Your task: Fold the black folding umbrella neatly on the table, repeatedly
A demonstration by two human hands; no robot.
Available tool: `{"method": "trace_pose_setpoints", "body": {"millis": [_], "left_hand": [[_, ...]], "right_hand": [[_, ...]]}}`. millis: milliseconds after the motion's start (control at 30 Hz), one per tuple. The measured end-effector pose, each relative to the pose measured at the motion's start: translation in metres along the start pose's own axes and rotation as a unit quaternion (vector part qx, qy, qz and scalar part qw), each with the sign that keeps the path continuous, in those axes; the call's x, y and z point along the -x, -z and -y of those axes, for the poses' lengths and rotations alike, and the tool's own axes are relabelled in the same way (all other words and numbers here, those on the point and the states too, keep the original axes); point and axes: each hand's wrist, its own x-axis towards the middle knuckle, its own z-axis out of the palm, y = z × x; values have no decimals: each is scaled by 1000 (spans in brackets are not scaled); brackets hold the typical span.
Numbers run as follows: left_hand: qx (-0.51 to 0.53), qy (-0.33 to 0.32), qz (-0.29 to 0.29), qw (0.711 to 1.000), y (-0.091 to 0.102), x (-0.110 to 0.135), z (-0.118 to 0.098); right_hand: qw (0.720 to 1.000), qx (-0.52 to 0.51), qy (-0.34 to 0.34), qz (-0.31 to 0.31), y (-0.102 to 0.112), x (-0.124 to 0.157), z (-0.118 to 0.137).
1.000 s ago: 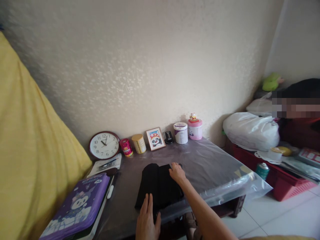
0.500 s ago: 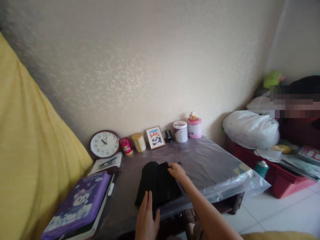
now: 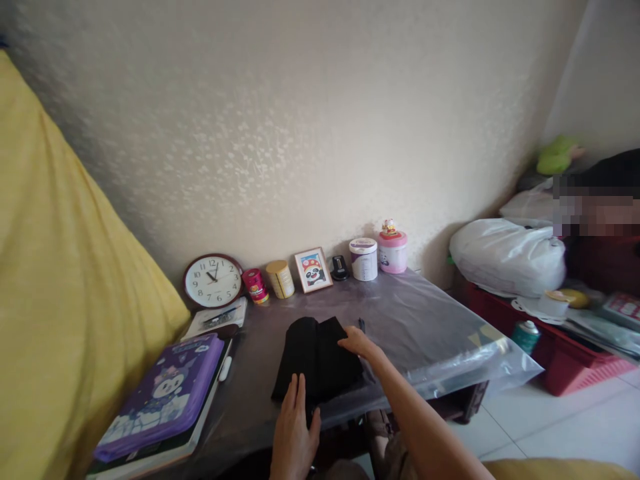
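A folded piece of black cloth [image 3: 315, 357] lies on the near middle part of the table, with a crease running down its middle. My left hand [image 3: 296, 427] rests at its near left edge, fingers stretched out and thumb apart. At the far right edge of the cloth, my right hand [image 3: 357, 341] has its fingers closed on the fabric. A small dark object [image 3: 361, 325] lies just beyond my right hand, too small to name.
Along the wall stand a clock [image 3: 213, 281], several canisters [image 3: 364, 261] and a panda picture frame [image 3: 313, 270]. A purple folder [image 3: 165, 393] on a book lies left, beside a yellow curtain [image 3: 60, 280]. Plastic film covers the table [image 3: 410, 327]. A person sits right, behind a red crate [image 3: 565, 373].
My right hand has slid slightly nearer along the right edge of the cloth. My left hand stays at the near edge. The whole view has shifted a little.
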Motion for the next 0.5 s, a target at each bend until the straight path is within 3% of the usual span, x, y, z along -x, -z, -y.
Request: {"method": "trace_pose_setpoints", "body": {"millis": [233, 500], "left_hand": [[5, 10, 5, 1000, -1, 0, 0], [6, 1, -16, 1000, -8, 0, 6]], "right_hand": [[991, -125, 42, 11, -7, -6, 17], [948, -312, 55, 23, -39, -8, 54]]}}
